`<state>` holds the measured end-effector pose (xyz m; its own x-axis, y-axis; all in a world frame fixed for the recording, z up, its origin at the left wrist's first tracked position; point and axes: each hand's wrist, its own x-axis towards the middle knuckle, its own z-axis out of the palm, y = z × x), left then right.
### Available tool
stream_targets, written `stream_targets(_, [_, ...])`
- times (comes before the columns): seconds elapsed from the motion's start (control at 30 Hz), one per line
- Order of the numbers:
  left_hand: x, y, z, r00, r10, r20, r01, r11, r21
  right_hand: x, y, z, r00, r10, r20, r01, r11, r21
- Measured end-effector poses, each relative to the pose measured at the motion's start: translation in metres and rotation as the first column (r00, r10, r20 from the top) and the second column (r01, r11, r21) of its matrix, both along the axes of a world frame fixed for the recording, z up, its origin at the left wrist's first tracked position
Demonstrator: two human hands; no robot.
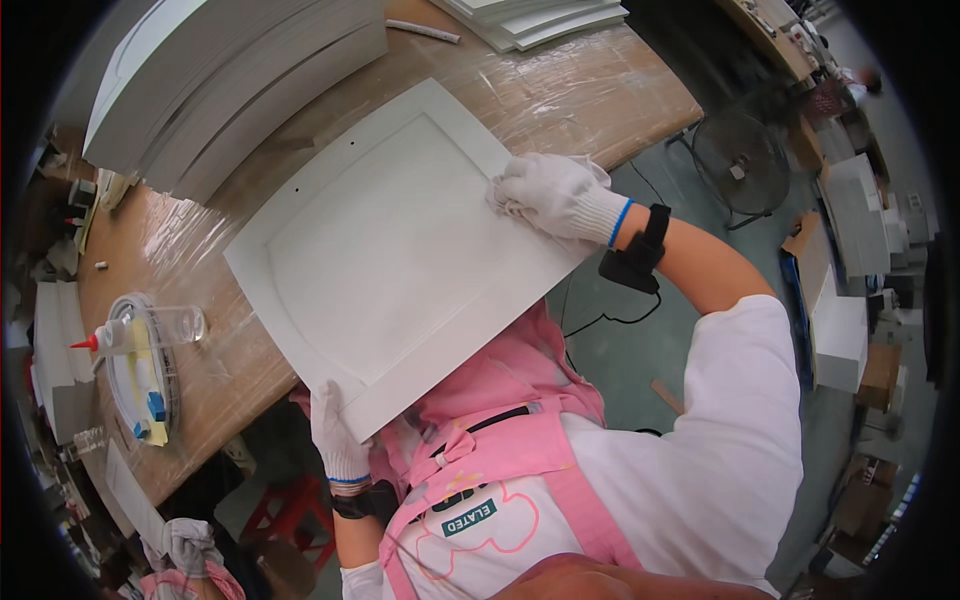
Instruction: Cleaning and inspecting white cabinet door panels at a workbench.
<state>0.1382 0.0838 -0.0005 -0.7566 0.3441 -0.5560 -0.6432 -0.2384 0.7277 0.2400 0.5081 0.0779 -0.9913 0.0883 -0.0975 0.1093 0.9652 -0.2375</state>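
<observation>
A white door panel with a recessed, curved-edged middle lies tilted across the table's near edge and reaches over my lap. Two small dark holes show along its far-left border. My left hand, in a white knit glove, grips the panel's near-left corner, with the thumb on top and the other fingers hidden beneath. At the panel's right edge, my gloved right hand is closed round a bunched white cloth and presses it against the border. Much of the cloth is hidden by the fingers.
Tall stacks of white panels stand on the film-covered table. A clear bottle with a red tip lies over a round lid at left. Another person's gloved hand shows lower left. A floor fan stands right.
</observation>
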Motion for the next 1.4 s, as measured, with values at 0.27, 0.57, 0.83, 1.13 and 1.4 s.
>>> stream_targets(0.27, [0.003, 0.011, 0.015, 0.999, -0.018, -0.029, 0.015, 0.995, -0.098, 0.0, 0.003, 0.009, 0.997, -0.061, 0.052, 0.06, 0.998, 0.024])
stream_targets(0.57, [-0.002, -0.001, -0.001, 0.998, -0.056, 0.005, 0.056, 0.996, 0.063, -0.059, 0.04, 0.014, 0.995, -0.095, 0.042, 0.086, 0.98, 0.179])
stream_targets(0.83, [-0.001, -0.007, 0.004, 0.987, -0.14, -0.073, 0.131, 0.984, -0.118, -0.102, 0.018, 0.023, 0.998, -0.027, 0.051, 0.011, 0.955, 0.296])
stream_targets(1.13, [0.001, -0.004, -0.004, 0.999, -0.036, 0.001, 0.035, 0.992, 0.12, -0.105, -0.008, 0.017, 0.998, 0.041, 0.044, -0.052, 0.954, 0.296])
stream_targets(1.4, [0.01, -0.023, -0.036, 0.979, -0.151, -0.139, 0.152, 0.988, -0.001, -0.066, -0.082, 0.065, 0.775, 0.04, 0.63, 0.312, 0.843, -0.437])
